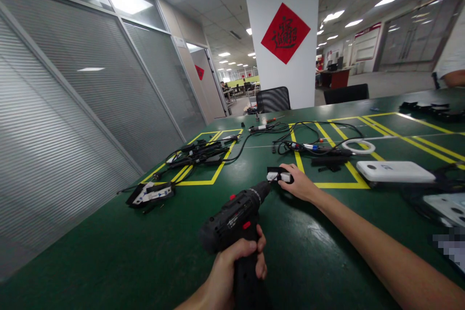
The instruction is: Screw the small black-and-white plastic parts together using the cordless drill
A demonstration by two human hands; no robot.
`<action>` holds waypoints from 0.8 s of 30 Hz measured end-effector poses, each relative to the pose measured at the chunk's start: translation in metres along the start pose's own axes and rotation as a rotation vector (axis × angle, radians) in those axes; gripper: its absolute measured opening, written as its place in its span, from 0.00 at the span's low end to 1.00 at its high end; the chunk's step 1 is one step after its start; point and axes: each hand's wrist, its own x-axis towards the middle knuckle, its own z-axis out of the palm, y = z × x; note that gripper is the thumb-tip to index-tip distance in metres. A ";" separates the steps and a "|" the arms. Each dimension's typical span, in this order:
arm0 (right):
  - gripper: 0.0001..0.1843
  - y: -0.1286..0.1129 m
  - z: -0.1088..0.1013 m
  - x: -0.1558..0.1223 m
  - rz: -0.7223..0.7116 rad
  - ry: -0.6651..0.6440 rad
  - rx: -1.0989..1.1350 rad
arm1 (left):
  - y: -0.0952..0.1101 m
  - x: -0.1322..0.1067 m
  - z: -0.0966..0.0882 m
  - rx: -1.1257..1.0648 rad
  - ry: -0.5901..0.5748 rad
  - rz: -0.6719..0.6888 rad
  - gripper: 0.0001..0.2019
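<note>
My left hand [236,261] is wrapped round the handle of a black cordless drill [232,218] with red buttons. The drill points forward and to the right. Its bit [271,180] meets the near side of a small black-and-white part [273,175], though whether it has entered cannot be seen. Resting on the green table [181,261], that part is pinched by my right hand [295,183], with fingers over its right end. Part of it is hidden under the fingers.
A black-and-white assembly [152,193] lies at the left, near bundled black cables [203,152]. Further cables and tools [308,147] lie beyond my right hand, beside a white ring [358,147]. A white case [394,172] is at the right. Yellow tape [196,183] marks the table.
</note>
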 end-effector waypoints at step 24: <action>0.28 -0.001 0.001 0.000 0.011 -0.003 -0.003 | -0.001 -0.002 -0.003 0.012 -0.022 -0.017 0.08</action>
